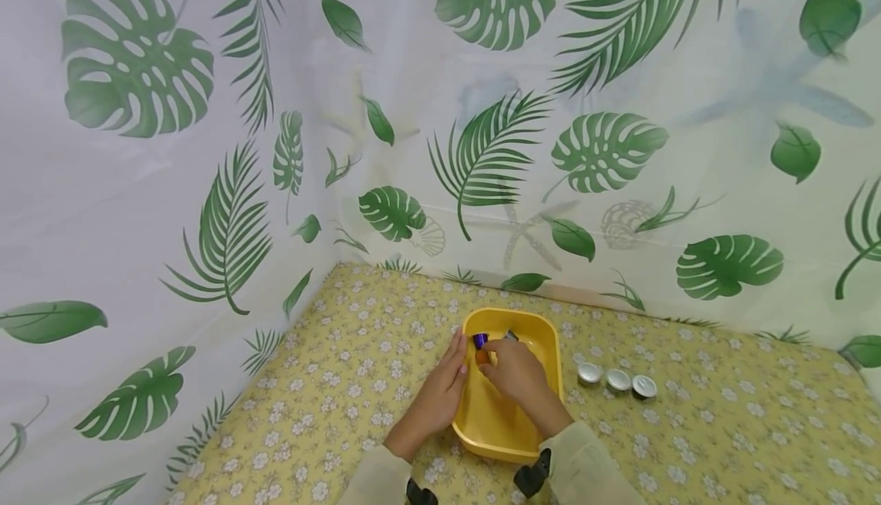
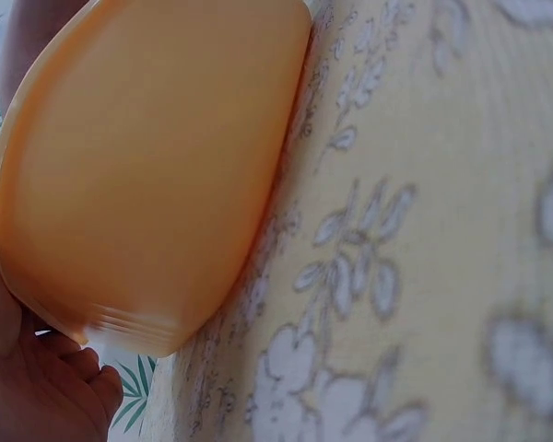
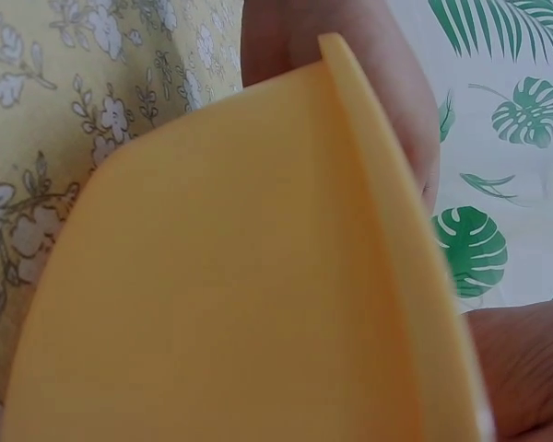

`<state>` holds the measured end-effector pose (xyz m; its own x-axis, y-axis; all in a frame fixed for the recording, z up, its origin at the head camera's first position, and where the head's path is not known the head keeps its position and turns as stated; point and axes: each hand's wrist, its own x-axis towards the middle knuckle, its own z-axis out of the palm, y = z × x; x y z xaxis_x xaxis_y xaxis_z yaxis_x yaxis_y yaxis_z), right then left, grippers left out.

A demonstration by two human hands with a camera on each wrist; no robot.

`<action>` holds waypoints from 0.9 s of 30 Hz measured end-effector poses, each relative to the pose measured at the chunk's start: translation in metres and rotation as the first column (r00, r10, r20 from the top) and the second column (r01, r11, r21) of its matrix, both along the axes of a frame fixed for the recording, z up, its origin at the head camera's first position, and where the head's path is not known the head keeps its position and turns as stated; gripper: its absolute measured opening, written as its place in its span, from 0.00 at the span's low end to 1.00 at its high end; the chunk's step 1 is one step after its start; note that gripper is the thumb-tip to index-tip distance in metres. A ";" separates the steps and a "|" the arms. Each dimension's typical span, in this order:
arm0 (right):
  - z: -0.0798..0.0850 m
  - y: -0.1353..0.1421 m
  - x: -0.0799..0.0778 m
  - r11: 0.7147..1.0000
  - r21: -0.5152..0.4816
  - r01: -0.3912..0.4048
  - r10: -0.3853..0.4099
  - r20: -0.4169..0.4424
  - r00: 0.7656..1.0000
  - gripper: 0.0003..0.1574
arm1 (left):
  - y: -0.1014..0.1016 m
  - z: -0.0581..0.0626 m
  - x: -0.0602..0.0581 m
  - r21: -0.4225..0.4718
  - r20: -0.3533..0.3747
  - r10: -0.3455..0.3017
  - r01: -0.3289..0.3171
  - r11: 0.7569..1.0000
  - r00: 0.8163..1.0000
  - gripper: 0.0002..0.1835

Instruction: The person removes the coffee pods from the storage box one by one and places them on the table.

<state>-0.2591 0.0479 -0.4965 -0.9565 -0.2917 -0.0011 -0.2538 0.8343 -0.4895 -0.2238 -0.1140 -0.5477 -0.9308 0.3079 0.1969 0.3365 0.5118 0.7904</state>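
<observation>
A yellow plastic basin (image 1: 502,425) sits on the cloth. My left hand (image 1: 440,386) grips its left side, fingers along the outer wall and thumb at the rim; in the left wrist view that hand (image 2: 51,391) shows at the lower left beside the wall. Inside the basin, my right hand (image 1: 518,375) pinches an orange coffee capsule (image 1: 482,356) between thumb and forefinger. A purple coffee capsule (image 1: 480,340) lies just beyond those fingertips. Behind the right hand a dark grey capsule (image 1: 511,334) is partly hidden. The right wrist view shows mostly the basin's outer wall (image 3: 212,267).
To the right of the basin, three coffee capsules stand in a row with silver lids up: a left one (image 1: 589,373), a middle one (image 1: 618,380) and a right one (image 1: 644,387). A yellow floral cloth (image 1: 723,421) covers the surface. Leaf-printed curtains (image 1: 413,161) hang behind and at left.
</observation>
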 end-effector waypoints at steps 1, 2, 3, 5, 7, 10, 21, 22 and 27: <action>-0.001 -0.001 0.000 1.000 0.001 -0.006 0.006 0.002 1.000 0.11 | 0.000 0.000 0.000 0.002 0.003 0.000 0.000 1.000 1.000 0.29; -0.002 -0.001 0.000 1.000 0.001 -0.013 0.013 0.001 1.000 0.08 | 0.000 0.000 0.001 0.002 0.003 0.001 -0.001 1.000 1.000 0.29; -0.002 -0.001 0.000 1.000 -0.004 -0.014 0.014 0.005 1.000 0.07 | 0.000 0.000 0.001 0.003 0.005 0.001 -0.001 1.000 1.000 0.29; -0.003 -0.002 -0.001 1.000 -0.016 -0.011 0.011 0.010 1.000 0.07 | 0.000 0.000 0.002 0.003 0.007 0.004 -0.004 1.000 1.000 0.29; -0.005 -0.003 -0.001 1.000 -0.022 -0.008 0.008 0.014 1.000 0.08 | 0.000 0.000 0.002 -0.001 0.006 0.007 -0.007 1.000 1.000 0.29; -0.006 -0.004 -0.002 1.000 -0.016 0.005 -0.005 0.000 1.000 0.12 | 0.000 -0.001 0.002 -0.001 0.006 0.008 -0.008 1.000 1.000 0.29; -0.007 -0.006 -0.006 0.998 -0.005 0.061 -0.061 -0.063 0.996 0.24 | 0.001 0.000 0.003 0.003 0.015 0.020 -0.020 1.000 1.000 0.29; -0.007 -0.006 -0.007 0.998 -0.003 0.061 -0.062 -0.062 0.996 0.22 | 0.001 0.000 0.003 0.003 0.012 0.020 -0.020 1.000 1.000 0.29; -0.007 -0.007 -0.011 0.998 0.024 0.064 -0.063 -0.043 0.997 0.13 | 0.001 0.002 0.002 0.004 0.003 0.012 -0.012 1.000 1.000 0.29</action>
<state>-0.2702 0.0409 -0.5040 -0.9725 -0.2303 0.0333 -0.2197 0.8617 -0.4574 -0.2222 -0.1134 -0.5460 -0.9349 0.2962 0.1956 0.3284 0.5124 0.7935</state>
